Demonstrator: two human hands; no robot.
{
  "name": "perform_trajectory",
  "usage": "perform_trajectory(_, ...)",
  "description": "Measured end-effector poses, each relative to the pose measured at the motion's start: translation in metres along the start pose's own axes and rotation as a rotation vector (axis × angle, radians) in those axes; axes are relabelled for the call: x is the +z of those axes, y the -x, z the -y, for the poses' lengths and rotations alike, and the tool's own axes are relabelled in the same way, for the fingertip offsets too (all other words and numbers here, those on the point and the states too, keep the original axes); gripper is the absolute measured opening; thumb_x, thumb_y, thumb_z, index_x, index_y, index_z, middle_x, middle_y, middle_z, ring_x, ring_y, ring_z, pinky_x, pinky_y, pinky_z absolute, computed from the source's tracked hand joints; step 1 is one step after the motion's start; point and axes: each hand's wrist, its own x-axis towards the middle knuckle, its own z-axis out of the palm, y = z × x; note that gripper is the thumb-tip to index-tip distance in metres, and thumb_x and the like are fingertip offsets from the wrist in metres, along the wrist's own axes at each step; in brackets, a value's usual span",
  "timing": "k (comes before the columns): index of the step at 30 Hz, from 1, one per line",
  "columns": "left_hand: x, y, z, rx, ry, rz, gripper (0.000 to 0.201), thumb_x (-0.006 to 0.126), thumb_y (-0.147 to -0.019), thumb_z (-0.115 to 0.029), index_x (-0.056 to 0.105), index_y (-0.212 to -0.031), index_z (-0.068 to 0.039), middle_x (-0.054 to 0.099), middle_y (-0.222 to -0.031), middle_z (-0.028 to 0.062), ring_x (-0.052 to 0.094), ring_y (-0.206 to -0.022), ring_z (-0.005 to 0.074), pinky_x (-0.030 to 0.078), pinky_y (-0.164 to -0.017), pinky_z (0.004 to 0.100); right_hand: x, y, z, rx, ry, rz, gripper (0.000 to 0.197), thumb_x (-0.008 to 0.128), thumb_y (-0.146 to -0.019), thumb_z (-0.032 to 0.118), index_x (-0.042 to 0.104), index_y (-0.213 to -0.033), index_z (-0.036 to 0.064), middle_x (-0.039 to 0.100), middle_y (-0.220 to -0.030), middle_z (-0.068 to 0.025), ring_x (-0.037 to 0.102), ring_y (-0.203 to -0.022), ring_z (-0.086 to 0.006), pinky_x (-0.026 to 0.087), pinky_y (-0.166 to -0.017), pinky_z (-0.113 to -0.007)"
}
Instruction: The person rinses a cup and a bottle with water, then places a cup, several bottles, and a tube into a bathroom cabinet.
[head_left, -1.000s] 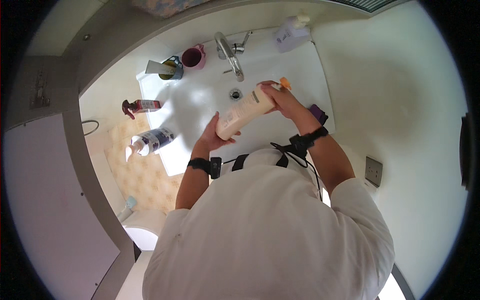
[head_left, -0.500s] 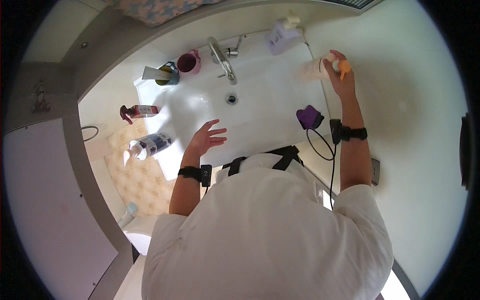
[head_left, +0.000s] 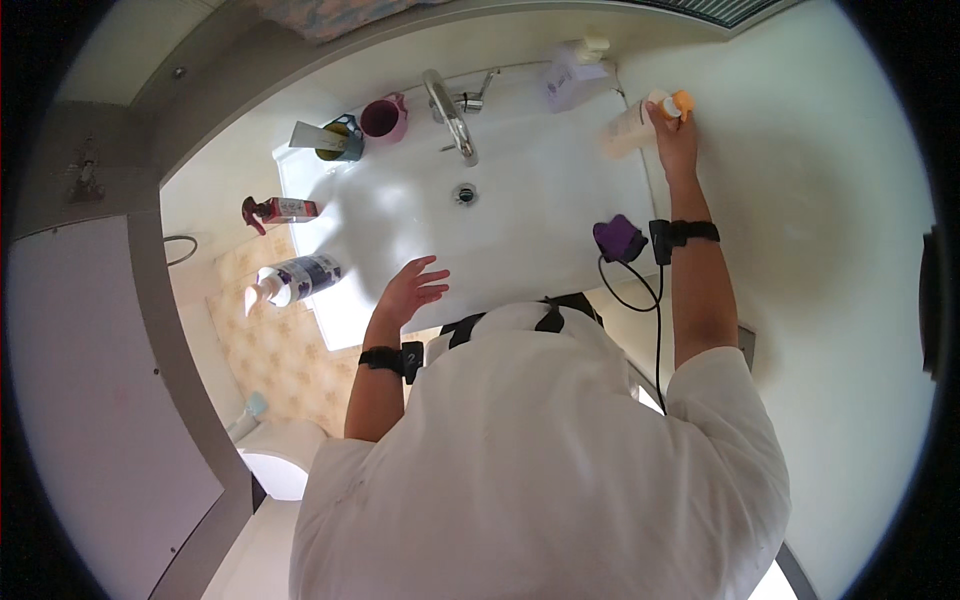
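Observation:
At the right end of the white sink (head_left: 560, 240), my right hand (head_left: 676, 138) is closed round the upper part of a pale peach pump bottle (head_left: 630, 130). The bottle's orange pump head (head_left: 683, 103) sticks out past my fingers. My left hand (head_left: 412, 290) hangs over the front of the basin with its fingers spread and nothing in it. Beyond the basin, a pale lilac pump bottle (head_left: 572, 82) stands at the back right corner, near the bottle I hold.
A chrome tap (head_left: 452, 118) rises at the back above the drain (head_left: 465, 194). Left of it are a pink cup (head_left: 384, 118) and a blue cup (head_left: 346, 138) with a tube. A red spray bottle (head_left: 285, 210), a white pump bottle (head_left: 295, 280) and a purple cloth-like item (head_left: 618, 238) sit near the edges.
My right hand has shifted slightly left with its grip on the bottle's upper part, and the orange pump head now points another way. My left hand stays open, slightly nearer to me.

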Motion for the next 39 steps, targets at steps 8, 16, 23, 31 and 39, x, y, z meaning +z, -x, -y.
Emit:
perform_trajectory(8,0.002,-0.010,-0.020,0.094,0.003,-0.029,0.046,0.044,-0.098,-0.039,0.049,-0.129,-0.005,0.063,-0.112,0.0143,0.062,-0.096,0.0235,0.050,-0.084,0.0335,0.052,0.088,-0.085,0.747,-0.403,-0.040,0.036,0.068,-0.086,0.035,0.057,-0.105,0.0066,0.055,-0.081,-0.0041,0.054,-0.060,-0.0148,0.049,-0.053,-0.030)
perform_trajectory(16,-0.010,-0.002,-0.012,0.115,0.010,-0.099,0.028,0.049,-0.098,-0.024,0.057,-0.116,-0.004,0.065,-0.083,0.0061,0.065,-0.082,0.0212,0.053,-0.074,0.0309,0.205,0.078,-0.034,0.151,0.073,0.361,0.039,0.065,-0.088,0.024,0.053,-0.119,0.0038,0.062,-0.114,-0.0109,0.058,-0.106,-0.0233,0.046,-0.092,-0.032)
perform_trajectory(23,-0.011,0.043,0.019,0.144,0.089,-0.273,0.028,0.048,-0.098,-0.025,0.056,-0.114,-0.003,0.062,-0.081,0.0068,0.064,-0.079,0.0200,0.051,-0.072,0.0303,0.283,-0.001,-0.055,0.304,-0.396,0.301,0.053,0.063,-0.086,0.016,0.045,-0.134,0.0030,0.060,-0.118,-0.0146,0.058,-0.104,-0.0234,0.045,-0.090,-0.035)
perform_trajectory(31,-0.017,0.054,0.040,0.089,0.250,-0.325,0.030,0.049,-0.097,-0.025,0.053,-0.117,-0.003,0.062,-0.084,0.0080,0.063,-0.082,0.0232,0.051,-0.072,0.0321,0.262,0.003,-0.011,0.250,-0.285,0.584,0.074,0.051,-0.080,0.001,0.026,-0.149,0.0114,0.037,-0.148,-0.0150,0.039,-0.132,-0.0302,0.034,-0.106,-0.036)
perform_trajectory(39,-0.004,0.022,-0.020,0.090,-0.012,-0.155,0.026,0.047,-0.098,-0.022,0.056,-0.113,-0.003,0.063,-0.085,0.0072,0.063,-0.080,0.0192,0.050,-0.072,0.0293,0.246,0.001,0.002,0.165,-0.036,0.707,0.070,0.051,-0.082,0.006,0.027,-0.148,0.0113,0.032,-0.151,-0.0142,0.031,-0.138,-0.0308,0.030,-0.110,-0.037)
